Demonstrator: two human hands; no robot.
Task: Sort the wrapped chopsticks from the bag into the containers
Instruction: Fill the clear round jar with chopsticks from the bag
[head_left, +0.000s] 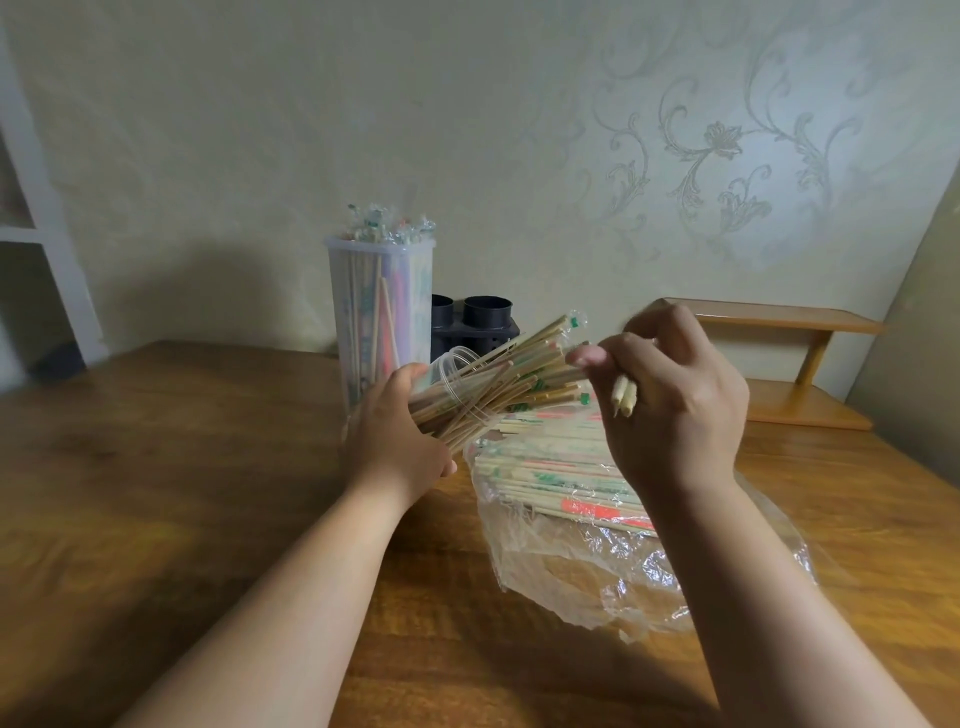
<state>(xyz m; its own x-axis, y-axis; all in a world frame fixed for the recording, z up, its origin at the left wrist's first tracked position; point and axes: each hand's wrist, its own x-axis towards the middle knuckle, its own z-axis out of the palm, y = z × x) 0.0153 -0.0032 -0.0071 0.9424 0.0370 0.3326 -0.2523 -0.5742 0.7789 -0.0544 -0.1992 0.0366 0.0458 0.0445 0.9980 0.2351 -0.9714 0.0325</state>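
Holding one wrapped pair (623, 402) in the right grip (670, 395), fingers curled round it, two pointed tips showing below the palm, thumb touching the ends of the bundle opposite. Left grip (400, 441) wrapped round a clear cup (452, 364), tilted almost onto its side, mouth toward the right grip, crammed with a bundle of wrapped chopsticks (519, 379) fanning out past the rim.

Step in hand, by judgement: feeding a pair into the tilted cup, or squaring up the protruding ends; not possible to tell which. Next move likely calling for lining the pair up with the bundle's slant, finding a gap among tightly packed sticks, and pushing lengthwise without snagging a wrapper. Little room in the cup, so some risk of sticks sliding out if tipped further.

Just below both grips, a clear plastic bag (597, 561) lying open on the worktop (182, 467), with a flat pile of wrapped chopsticks (561, 467) inside, green and orange print, far from emptied. Behind the cup, a tall translucent container (379, 312) standing upright, filled above its rim with wrapped ends. Beside it, partly hidden, a black holder (478, 322); further right, a wooden shelf (779, 322) near the wall.

Count: two grips, one pair in hand, one cup, one tall container, one black holder with two round openings visible, one bag, one shelf; sticks in bundle, pile and container too many to count.
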